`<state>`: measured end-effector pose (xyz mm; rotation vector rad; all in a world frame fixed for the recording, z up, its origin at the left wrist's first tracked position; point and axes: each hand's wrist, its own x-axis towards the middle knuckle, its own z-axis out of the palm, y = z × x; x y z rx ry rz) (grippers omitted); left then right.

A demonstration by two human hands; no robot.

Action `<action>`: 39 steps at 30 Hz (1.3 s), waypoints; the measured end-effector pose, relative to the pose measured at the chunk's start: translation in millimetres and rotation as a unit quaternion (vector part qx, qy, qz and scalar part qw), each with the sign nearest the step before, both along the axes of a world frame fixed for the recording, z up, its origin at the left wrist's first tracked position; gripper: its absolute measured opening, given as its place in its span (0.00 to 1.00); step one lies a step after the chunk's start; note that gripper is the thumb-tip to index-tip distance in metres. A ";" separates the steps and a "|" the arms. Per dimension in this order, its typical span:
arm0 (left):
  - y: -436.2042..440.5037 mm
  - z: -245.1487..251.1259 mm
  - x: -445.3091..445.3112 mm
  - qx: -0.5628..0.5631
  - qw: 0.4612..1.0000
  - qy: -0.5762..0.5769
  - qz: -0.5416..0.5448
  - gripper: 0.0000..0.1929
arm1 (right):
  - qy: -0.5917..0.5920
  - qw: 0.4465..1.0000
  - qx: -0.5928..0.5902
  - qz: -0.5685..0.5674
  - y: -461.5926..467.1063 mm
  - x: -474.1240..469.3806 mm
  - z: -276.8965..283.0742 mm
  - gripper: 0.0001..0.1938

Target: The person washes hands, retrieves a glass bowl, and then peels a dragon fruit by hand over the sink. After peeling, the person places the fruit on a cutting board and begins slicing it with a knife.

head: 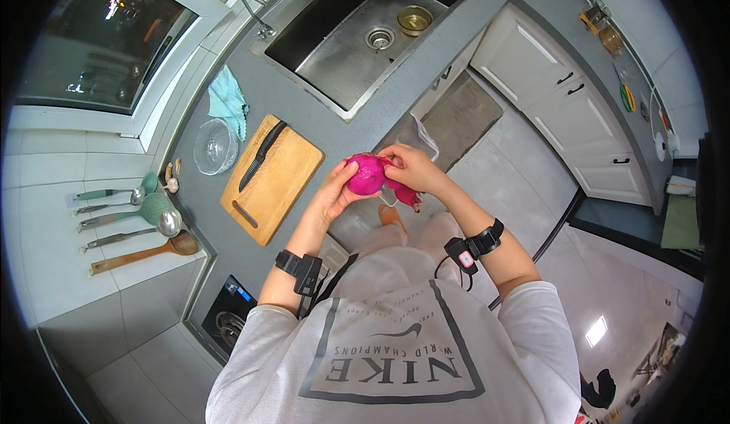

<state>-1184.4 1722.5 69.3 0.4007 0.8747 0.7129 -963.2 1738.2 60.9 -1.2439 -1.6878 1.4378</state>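
Note:
My left hand (336,187) holds a round magenta dragon fruit (365,176), with the thumb on its top and the fingers around its side. My right hand (412,167) pinches a strip of dragon fruit peel (406,194) at the fruit's right side, and the strip hangs down below the fingers. Both hands are in front of my body, just off the counter's edge. Left of them a wooden cutting board (296,164) lies on the counter with a black knife (262,156) on it. Beyond the board stands a clear glass bowl (215,147).
A stainless steel sink (342,53) holds an amber glass bowl (414,21). A light blue cloth (227,99) lies near the window. Ladles and a wooden spatula (142,254) hang on the left wall. A clear plastic bag (425,133) hangs behind my right hand.

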 end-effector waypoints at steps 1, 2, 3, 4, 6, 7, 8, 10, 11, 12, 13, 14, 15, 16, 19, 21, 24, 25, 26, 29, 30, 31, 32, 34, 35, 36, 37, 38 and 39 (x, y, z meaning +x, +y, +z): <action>0.0 -0.3 -0.8 0.005 1.000 0.014 -0.005 0.28 | -0.009 1.000 0.005 0.008 0.3 -0.6 -0.4 0.15; 0.2 -0.6 -1.4 0.018 1.000 0.023 -0.009 0.28 | -0.012 1.000 0.003 0.018 0.9 -1.0 -1.2 0.16; 0.3 -0.7 -1.8 0.036 0.999 0.026 -0.016 0.27 | -0.015 0.999 0.024 0.021 1.5 -1.5 -2.2 0.16; 1.1 -0.6 -2.3 0.025 0.999 0.035 -0.014 0.27 | -0.010 0.999 0.038 0.027 2.3 -2.4 -3.2 0.16; 2.7 -0.1 -2.9 0.013 0.999 0.036 -0.015 0.27 | -0.007 0.997 0.072 0.031 3.1 -4.6 -4.9 0.16; 3.6 0.3 -3.0 0.014 0.998 0.051 -0.020 0.28 | -0.009 0.995 0.092 0.030 3.4 -5.8 -5.4 0.16; 4.8 0.7 -3.3 0.014 0.998 0.061 -0.025 0.28 | -0.011 0.993 0.112 0.029 3.7 -6.7 -5.7 0.16; 7.2 1.3 -3.6 0.014 0.997 0.075 -0.030 0.28 | -0.021 0.996 0.086 0.032 3.7 -8.1 -5.3 0.16; 8.0 1.3 -3.8 0.014 0.996 0.078 -0.030 0.28 | -0.017 0.997 0.074 0.032 3.6 -8.7 -4.8 0.16; 8.6 1.1 -4.1 0.015 0.997 0.075 -0.032 0.28 | -0.024 0.996 0.081 0.031 3.6 -9.3 -4.2 0.15; 9.3 0.6 -4.7 0.015 0.996 0.080 -0.037 0.28 | -0.023 0.995 0.088 0.027 3.7 -9.7 -3.4 0.15; 9.8 0.0 -5.7 0.017 0.996 0.077 -0.041 0.28 | -0.021 0.995 0.095 0.024 3.9 -10.2 -2.6 0.14; 10.3 -1.0 -6.8 0.022 0.997 0.066 -0.046 0.27 | -0.025 0.994 0.101 0.024 4.3 -10.7 -1.8 0.14; 10.9 -2.3 -8.1 0.015 0.996 0.071 -0.047 0.28 | -0.028 0.994 0.106 0.024 5.0 -11.2 -1.1 0.13; 12.6 -8.1 -12.7 0.000 0.997 0.056 -0.050 0.29 | -0.029 0.991 0.126 0.027 7.2 -12.2 0.6 0.12; 13.6 -13.6 -15.5 -0.014 0.998 0.043 -0.053 0.31 | -0.021 0.993 0.112 0.031 8.6 -11.9 0.9 0.12; 13.9 -23.6 -18.5 -0.056 0.997 -0.016 -0.049 0.34 | 0.001 0.998 0.044 0.043 10.7 -9.5 0.1 0.11; 13.7 -27.4 -19.1 -0.066 0.996 -0.041 -0.045 0.34 | 0.007 0.999 0.019 0.049 11.5 -8.4 -0.5 0.10; 13.2 -31.3 -19.5 -0.077 0.994 -0.066 -0.040 0.34 | 0.013 0.998 -0.017 0.056 12.3 -7.6 -1.0 0.10; 12.6 -43.2 -20.3 -0.114 0.986 -0.116 -0.040 0.36 | 0.054 0.991 -0.099 0.064 14.6 -5.6 -2.3 0.08; 12.5 -46.7 -20.8 -0.125 0.982 -0.136 -0.046 0.37 | 0.074 0.988 -0.120 0.058 15.0 -5.2 -2.3 0.08; 12.1 -49.9 -21.2 -0.136 0.980 -0.141 -0.041 0.38 | 0.092 0.982 -0.154 0.053 15.2 -4.8 -2.1 0.07; 11.8 -52.6 -21.6 -0.145 0.977 -0.152 -0.039 0.38 | 0.117 0.972 -0.196 0.047 15.3 -4.8 -1.6 0.07; 11.7 -56.7 -22.3 -0.160 0.972 -0.171 -0.035 0.40 | 0.147 0.962 -0.228 0.025 15.6 -4.7 -0.2 0.07; 11.8 -58.1 -22.1 -0.166 0.970 -0.177 -0.034 0.41 | 0.176 0.951 -0.252 0.016 15.9 -4.4 0.7 0.07; 11.9 -59.0 -21.8 -0.172 0.965 -0.197 -0.036 0.41 | 0.184 0.946 -0.266 0.012 16.4 -3.8 1.6 0.07; 12.3 -59.4 -21.3 -0.172 0.964 -0.199 -0.035 0.42 | 0.203 0.937 -0.283 0.010 17.4 -3.1 2.4 0.07; 12.8 -59.6 -20.6 -0.172 0.961 -0.214 -0.038 0.43 | 0.222 0.926 -0.306 0.011 18.5 -2.0 3.1 0.07; 13.3 -59.3 -19.8 -0.178 0.954 -0.237 -0.044 0.44 | 0.234 0.919 -0.318 0.012 19.7 -0.5 3.6 0.07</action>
